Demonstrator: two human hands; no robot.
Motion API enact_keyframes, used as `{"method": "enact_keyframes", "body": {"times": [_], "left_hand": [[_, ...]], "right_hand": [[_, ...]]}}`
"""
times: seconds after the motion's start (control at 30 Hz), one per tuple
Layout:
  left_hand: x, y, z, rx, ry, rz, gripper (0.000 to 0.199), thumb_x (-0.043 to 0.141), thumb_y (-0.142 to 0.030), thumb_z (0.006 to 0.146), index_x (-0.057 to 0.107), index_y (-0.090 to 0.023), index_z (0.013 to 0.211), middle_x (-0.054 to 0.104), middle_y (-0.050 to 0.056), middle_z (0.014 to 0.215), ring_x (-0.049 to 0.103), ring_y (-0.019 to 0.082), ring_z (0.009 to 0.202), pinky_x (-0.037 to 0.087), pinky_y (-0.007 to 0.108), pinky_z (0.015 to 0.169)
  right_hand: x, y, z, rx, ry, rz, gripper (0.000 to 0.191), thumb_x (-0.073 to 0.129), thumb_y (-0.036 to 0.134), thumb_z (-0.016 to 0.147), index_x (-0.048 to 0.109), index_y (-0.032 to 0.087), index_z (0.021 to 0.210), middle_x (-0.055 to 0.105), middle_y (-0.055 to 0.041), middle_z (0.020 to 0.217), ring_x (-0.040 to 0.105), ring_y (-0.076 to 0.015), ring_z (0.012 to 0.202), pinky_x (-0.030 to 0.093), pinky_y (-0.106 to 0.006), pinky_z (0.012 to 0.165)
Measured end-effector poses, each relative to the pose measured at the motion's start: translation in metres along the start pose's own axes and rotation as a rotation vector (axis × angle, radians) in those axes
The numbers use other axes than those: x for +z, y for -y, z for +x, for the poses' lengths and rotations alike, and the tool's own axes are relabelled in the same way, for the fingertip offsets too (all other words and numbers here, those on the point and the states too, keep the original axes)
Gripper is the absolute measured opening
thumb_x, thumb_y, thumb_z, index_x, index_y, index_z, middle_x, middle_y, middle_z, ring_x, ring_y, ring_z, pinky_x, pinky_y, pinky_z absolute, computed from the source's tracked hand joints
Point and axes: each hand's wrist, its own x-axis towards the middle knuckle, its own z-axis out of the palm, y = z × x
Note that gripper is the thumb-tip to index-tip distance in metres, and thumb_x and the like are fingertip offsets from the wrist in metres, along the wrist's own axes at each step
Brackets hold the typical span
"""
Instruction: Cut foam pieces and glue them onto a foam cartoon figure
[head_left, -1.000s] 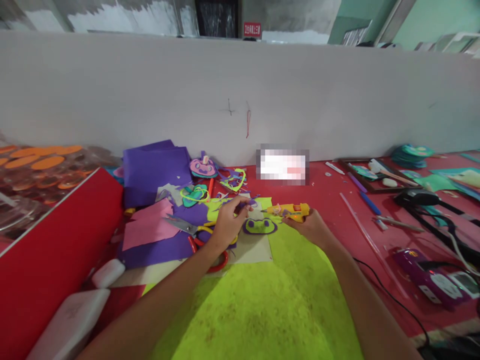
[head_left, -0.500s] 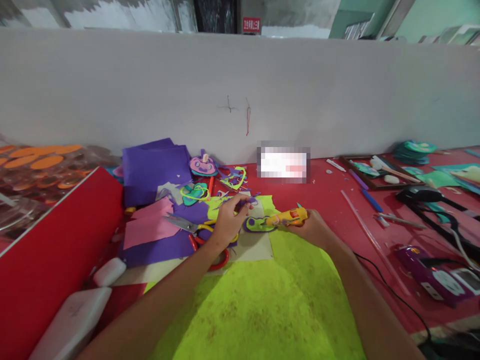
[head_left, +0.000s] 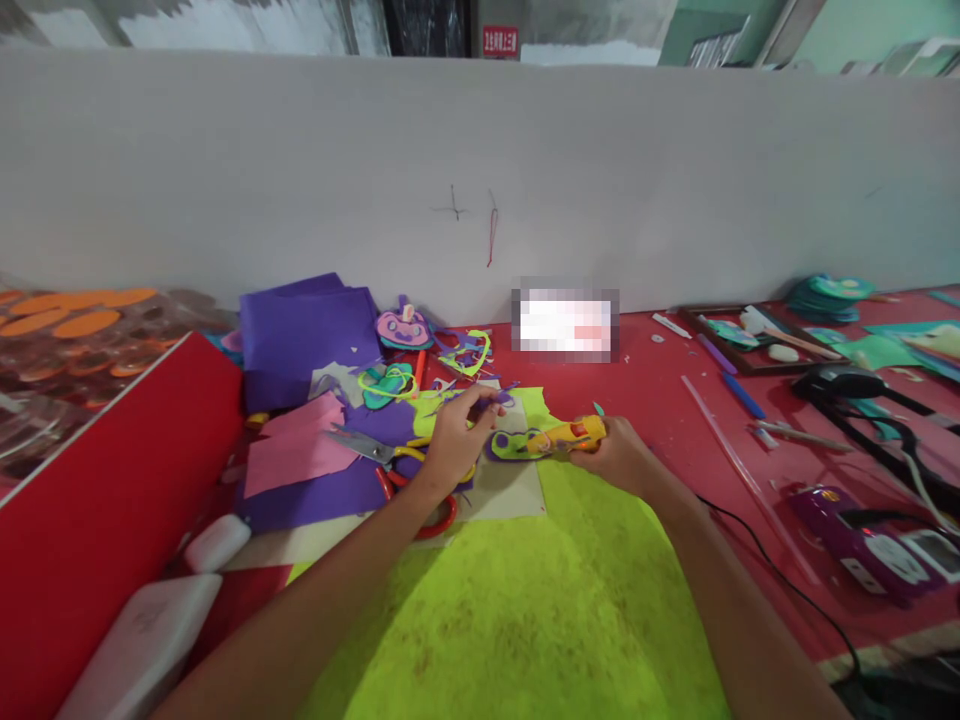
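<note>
Pointing leftward at the centre of the frame, a yellow plastic glue gun point(head_left: 571, 435) is held in the right hand point(head_left: 619, 460), with the fingers wrapped around its right end; by this hold the nozzle is presented over a small yellow-green and purple felt-like cut-out point(head_left: 501, 446), presumably for close control of the tip. Whether the nozzle touches the cut-out cannot be determined. The cut-out is located at frame centre, just beside the left hand point(head_left: 459, 445), over the upper part of a cream rectangular sheet point(head_left: 510, 492), which probably serves as a pale working surface. The fingers of the left hand are curled narrowly together, with purple material visible near the tips; whether any is pinched cannot be told. Scissors with grey metal blades and yellow plastic handles point(head_left: 382, 453) are placed left of centre, apparently within reach while leaving both hands available. A thin black cable point(head_left: 781, 564) is routed towards the lower right, well apart from the cut-out, likely to limit snagging.
</note>
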Motion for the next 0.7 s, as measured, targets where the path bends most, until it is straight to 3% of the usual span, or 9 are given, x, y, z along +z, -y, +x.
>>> {"method": "enact_keyframes", "body": {"times": [0.7], "left_hand": [[0.0005, 0.0003, 0.0010, -0.008, 0.004, -0.012, 0.012, 0.061, -0.025, 0.090, 0.067, -0.019, 0.098, 0.077, 0.002, 0.083, 0.069, 0.014, 0.066, 0.055, 0.025, 0.065]], "right_hand": [[-0.0060, -0.0086, -0.0002, 0.012, -0.013, 0.003, 0.016, 0.070, 0.033, 0.071, 0.075, 0.018, 0.076, 0.071, -0.0045, 0.064, 0.058, -0.0165, 0.057, 0.042, -0.024, 0.048]]}}
